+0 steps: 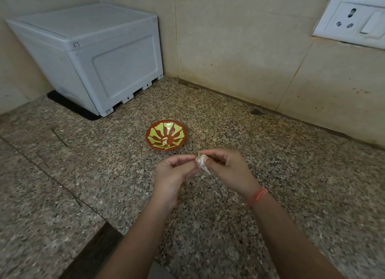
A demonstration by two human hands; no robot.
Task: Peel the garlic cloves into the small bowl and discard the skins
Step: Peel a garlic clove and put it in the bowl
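Note:
A garlic clove (201, 163) with pale papery skin is held just above the speckled granite counter, in front of the small bowl. My left hand (174, 175) pinches its left side with curled fingers. My right hand (226, 170) pinches its right side between thumb and fingertips. The small brown bowl (166, 135) with a yellow-green leaf pattern stands a little beyond my hands, and a pale peeled clove (165, 141) lies inside it.
A grey plastic box (91, 56) on a black mat stands at the back left corner. Tiled walls close the back and right, with a white wall socket (354, 18) at upper right. The granite counter (291, 174) has an edge at lower left.

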